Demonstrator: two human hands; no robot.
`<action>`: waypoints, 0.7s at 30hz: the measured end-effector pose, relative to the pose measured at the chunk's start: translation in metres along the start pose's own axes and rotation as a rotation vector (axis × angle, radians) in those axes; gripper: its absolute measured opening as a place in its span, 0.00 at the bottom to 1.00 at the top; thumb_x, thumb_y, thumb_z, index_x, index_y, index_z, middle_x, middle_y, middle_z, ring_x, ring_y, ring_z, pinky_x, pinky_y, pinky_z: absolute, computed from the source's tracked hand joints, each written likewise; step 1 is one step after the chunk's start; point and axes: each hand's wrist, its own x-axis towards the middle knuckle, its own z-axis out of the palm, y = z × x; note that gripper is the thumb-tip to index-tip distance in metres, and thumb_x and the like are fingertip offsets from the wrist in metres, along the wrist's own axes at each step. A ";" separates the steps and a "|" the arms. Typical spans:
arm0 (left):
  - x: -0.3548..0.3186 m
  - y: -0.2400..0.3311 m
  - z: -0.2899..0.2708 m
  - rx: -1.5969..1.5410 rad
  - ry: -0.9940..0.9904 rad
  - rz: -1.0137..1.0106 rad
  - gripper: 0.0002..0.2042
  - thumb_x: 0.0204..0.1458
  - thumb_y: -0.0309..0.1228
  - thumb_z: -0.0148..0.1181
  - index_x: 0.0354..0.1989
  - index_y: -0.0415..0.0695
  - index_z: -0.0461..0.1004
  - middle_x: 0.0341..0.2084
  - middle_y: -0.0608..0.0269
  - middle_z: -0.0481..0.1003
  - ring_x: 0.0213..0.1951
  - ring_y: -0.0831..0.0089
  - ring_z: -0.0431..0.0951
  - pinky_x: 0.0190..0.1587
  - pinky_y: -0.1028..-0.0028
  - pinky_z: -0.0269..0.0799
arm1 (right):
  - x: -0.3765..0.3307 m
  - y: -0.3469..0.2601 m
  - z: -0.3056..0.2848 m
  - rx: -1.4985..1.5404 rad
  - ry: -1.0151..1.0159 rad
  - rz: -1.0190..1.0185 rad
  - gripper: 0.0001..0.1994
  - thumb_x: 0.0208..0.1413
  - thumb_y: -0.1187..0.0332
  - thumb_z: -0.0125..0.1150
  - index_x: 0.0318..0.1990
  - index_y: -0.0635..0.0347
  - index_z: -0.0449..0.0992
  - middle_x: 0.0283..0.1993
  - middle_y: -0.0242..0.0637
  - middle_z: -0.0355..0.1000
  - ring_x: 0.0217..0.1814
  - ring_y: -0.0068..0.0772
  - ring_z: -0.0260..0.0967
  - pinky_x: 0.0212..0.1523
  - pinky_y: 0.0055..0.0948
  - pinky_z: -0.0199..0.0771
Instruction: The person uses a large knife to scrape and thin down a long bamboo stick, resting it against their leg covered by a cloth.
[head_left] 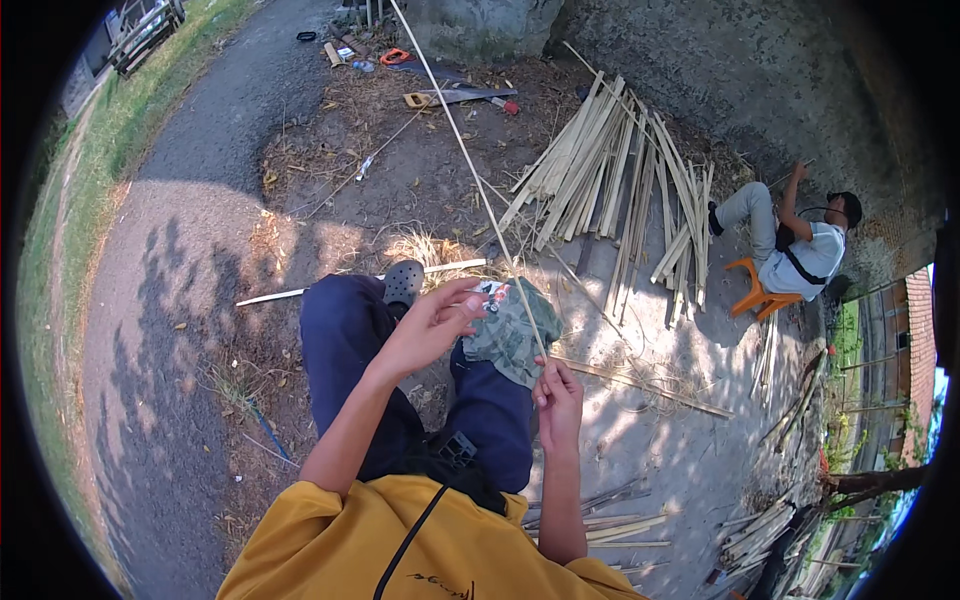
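Note:
My right hand (558, 395) is closed around the lower end of a long, thin bamboo strip (476, 180). The strip slants up and away to the far edge of the view. Just left of it, my left hand (432, 328) is raised with bent fingers apart, holding nothing I can see. A camouflage cloth (500, 335) lies over my right knee, behind the strip. Beneath my hands are my legs in dark blue trousers (340, 335), and a grey clog (404, 283) shows past the left knee.
A big pile of split bamboo strips (590, 170) lies ahead right. Farther off are a handsaw (460, 96), an orange-handled tool (395, 57) and a red-ended tool (505, 105). At right, another person (800, 255) sits on an orange stool (755, 290). More strips (620, 530) lie at lower right.

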 end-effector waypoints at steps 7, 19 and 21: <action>-0.011 0.019 0.025 -0.252 -0.090 0.085 0.22 0.78 0.42 0.43 0.61 0.35 0.74 0.43 0.50 0.85 0.46 0.62 0.88 0.50 0.68 0.86 | -0.029 0.008 0.035 0.108 -0.224 0.099 0.13 0.72 0.66 0.62 0.53 0.69 0.81 0.27 0.28 0.67 0.27 0.19 0.63 0.29 0.21 0.63; -0.023 0.031 0.021 -0.245 -0.082 0.107 0.18 0.76 0.40 0.48 0.47 0.34 0.76 0.34 0.53 0.85 0.38 0.65 0.89 0.40 0.71 0.88 | -0.035 -0.008 0.026 -0.161 -0.552 0.053 0.21 0.69 0.61 0.68 0.60 0.69 0.80 0.35 0.41 0.82 0.33 0.25 0.77 0.37 0.24 0.77; -0.021 0.031 0.021 -0.247 -0.083 0.112 0.17 0.76 0.39 0.50 0.46 0.35 0.76 0.34 0.54 0.84 0.37 0.65 0.89 0.39 0.71 0.88 | -0.034 -0.008 0.027 -0.175 -0.547 0.071 0.21 0.69 0.60 0.67 0.60 0.69 0.80 0.36 0.41 0.82 0.33 0.26 0.77 0.37 0.25 0.77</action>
